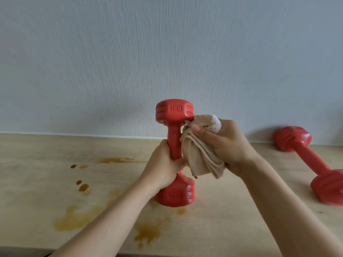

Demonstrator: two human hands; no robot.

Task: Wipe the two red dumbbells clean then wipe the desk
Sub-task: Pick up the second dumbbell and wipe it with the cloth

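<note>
A red dumbbell marked 1KG stands upright at the middle of the wooden desk. My left hand grips its handle low down. My right hand holds a bunched beige cloth and presses it against the underside of the dumbbell's top head and the upper handle. A second red dumbbell lies on its side at the far right, near the wall, partly cut off by the frame edge.
Brown liquid stains and drops spread over the desk left of and in front of the upright dumbbell. A pale textured wall rises right behind the desk. The desk's front edge runs along the bottom.
</note>
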